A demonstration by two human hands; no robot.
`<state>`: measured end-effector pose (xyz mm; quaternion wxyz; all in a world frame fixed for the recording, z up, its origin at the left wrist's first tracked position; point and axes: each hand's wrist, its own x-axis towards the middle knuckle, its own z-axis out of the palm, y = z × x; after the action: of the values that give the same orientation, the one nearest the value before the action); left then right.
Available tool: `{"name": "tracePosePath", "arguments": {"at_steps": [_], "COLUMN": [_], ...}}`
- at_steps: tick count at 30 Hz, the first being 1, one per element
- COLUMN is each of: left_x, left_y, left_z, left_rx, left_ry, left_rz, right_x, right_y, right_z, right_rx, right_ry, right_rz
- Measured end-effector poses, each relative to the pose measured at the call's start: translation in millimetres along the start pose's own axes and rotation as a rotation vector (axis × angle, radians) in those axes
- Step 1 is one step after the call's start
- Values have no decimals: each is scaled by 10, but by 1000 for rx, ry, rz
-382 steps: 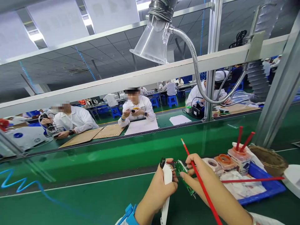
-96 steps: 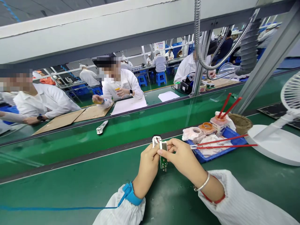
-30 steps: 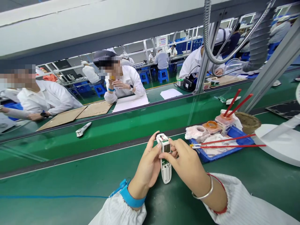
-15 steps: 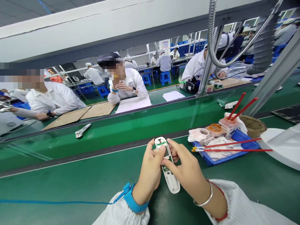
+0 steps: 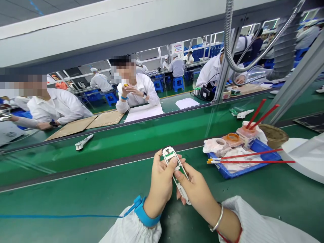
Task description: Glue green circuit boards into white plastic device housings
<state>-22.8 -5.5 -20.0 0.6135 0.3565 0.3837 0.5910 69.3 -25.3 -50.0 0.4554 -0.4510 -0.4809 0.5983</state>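
White plastic shows between my fingers: I hold the casing (image 5: 167, 150) over the green desk (image 5: 101, 189), tilted, its top end leaning left. My left hand (image 5: 162, 179) is closed around the upper part; my right hand (image 5: 198, 189) grips the lower part. Both thumbs press on top, so they hide much of the circuit board (image 5: 170, 156) inside.

Blue cord (image 5: 63, 216) runs from my wristband (image 5: 146, 217) across the desk to my left. Near my right hand is the blue tray (image 5: 229, 175), with two red brushes (image 5: 260, 162) lying across it, bristles past its left edge, handles reaching to a white round base (image 5: 300, 158). Behind stand more red sticks (image 5: 258, 114), leaning, just beside a brown basket (image 5: 275, 136).

Beyond, on the green strip, lie a white part (image 5: 84, 142) to the left and another white piece (image 5: 245, 114) to the right. A slanting metal post (image 5: 298, 77) blocks some of my view; a co-worker (image 5: 149, 87) sits opposite.
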Motion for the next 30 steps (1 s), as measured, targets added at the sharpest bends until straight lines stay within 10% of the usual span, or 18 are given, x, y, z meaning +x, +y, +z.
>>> {"name": "tracePosePath", "arguments": {"at_steps": [19,30], "left_x": [147,1225], "left_y": [-118,-41], "left_z": [-93,-870], "left_rx": [21,108], "left_ry": [23,242], "left_rz": [-28,-55], "right_x": [177,-156], "right_y": [115,541], "right_z": [-33,-635], "right_rx": [30,-181], "right_ry": [-32,-130], "right_rz": [81,137]}}
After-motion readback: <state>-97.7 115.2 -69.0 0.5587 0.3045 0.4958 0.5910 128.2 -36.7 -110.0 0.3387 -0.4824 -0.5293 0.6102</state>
